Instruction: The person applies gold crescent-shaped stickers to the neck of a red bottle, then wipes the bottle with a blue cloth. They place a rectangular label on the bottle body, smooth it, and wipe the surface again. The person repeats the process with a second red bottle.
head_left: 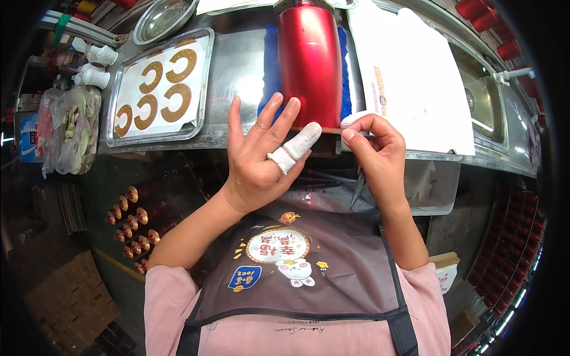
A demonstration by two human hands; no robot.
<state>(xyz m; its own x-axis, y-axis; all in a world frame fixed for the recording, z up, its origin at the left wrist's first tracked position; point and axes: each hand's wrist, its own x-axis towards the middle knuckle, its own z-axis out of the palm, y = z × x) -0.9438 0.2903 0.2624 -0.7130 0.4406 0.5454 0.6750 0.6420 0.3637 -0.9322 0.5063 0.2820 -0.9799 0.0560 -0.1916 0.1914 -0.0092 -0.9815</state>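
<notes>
A glossy red bottle-shaped vessel (310,59) lies on its side on a blue cloth (271,71), its near end toward me. My left hand (258,154) is open, fingers spread, with its fingertips at the vessel's near left side. One of its fingers wears a white cloth finger cover (297,145). At the near right corner, my right hand (380,151) has thumb and forefinger closed; whatever is between their tips is too small to make out. Pointed metal tweezers (358,190) hang down from its palm. A thin brownish edge (329,130) shows along the vessel's near end.
On the left, a metal tray (208,77) bears several gold C-shaped pieces (177,102) on white backing. Behind it stands a metal bowl (163,21). White sheeting (409,83) covers the right side, beside a sink (484,98). Plastic bags (71,130) hang at far left.
</notes>
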